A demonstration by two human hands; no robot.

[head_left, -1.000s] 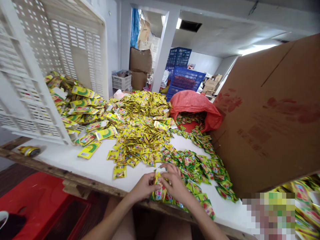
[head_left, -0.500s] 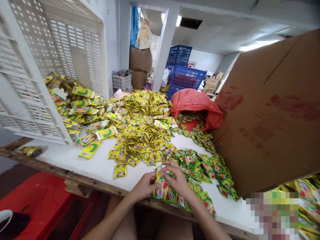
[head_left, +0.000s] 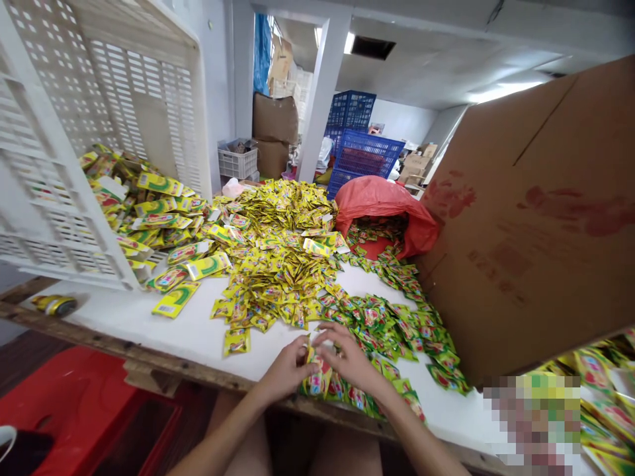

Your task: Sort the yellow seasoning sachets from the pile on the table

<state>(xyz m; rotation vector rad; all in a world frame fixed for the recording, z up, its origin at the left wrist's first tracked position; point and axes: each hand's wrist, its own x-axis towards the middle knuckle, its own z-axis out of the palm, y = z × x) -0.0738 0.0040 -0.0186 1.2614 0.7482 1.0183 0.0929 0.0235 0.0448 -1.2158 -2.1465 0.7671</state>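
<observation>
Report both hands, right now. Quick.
Left hand: closed on a small printed box.
Right hand: partly curled by the box's upper end; whether it grips anything cannot be told.

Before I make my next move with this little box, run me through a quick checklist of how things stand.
1. Box held in the left hand: ok, fingers and thumb are around its side.
2. Right hand positioned by the box: ok, its fingers are at the top end; firm contact is unclear.
3. Box top open: cannot tell, the fingers hide much of it.
4. Green packets close by: ok, a pile lies just beyond the right hand.
5. Green and yellow packets kept apart: not ok, the piles meet on the table.
6. Red bag mouth unblocked: cannot tell, green packets lie in and before it.
</observation>
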